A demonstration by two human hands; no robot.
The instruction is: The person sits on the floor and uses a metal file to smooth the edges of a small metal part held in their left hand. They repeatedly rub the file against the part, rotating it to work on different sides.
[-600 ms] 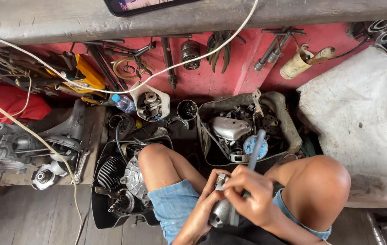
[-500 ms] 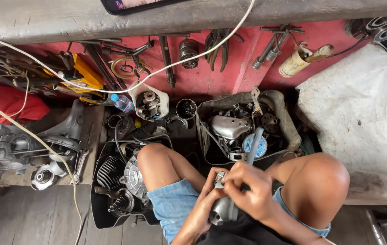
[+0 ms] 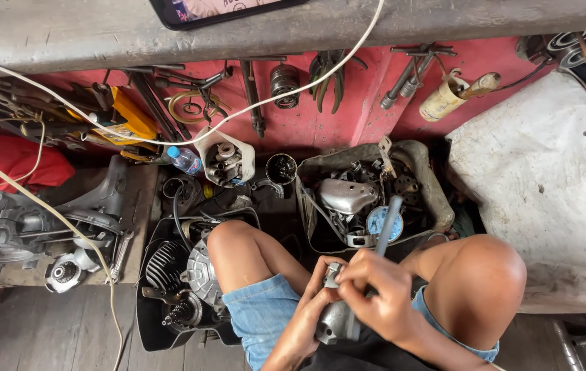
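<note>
You sit with your knees apart, and the small grey metal engine part rests in your lap between them. Your left hand cups it from the side, fingers wrapped around its upper end and closed on the metal. Your right hand is clenched around the grey-handled tool, whose shaft stands up past your knuckles while its working end is hidden behind your hand where it meets the part.

Judging from this, you are in the middle of the work: the tool looks engaged on the part, but I cannot tell whether any fastener is loose or tight, since the contact point is covered. Plenty seems left around you. The grey tub just beyond your hands holds a shiny cover and other engine pieces, the black tray by your left leg carries a finned cylinder, and a cut white jug near the red wall holds small parts.
</note>
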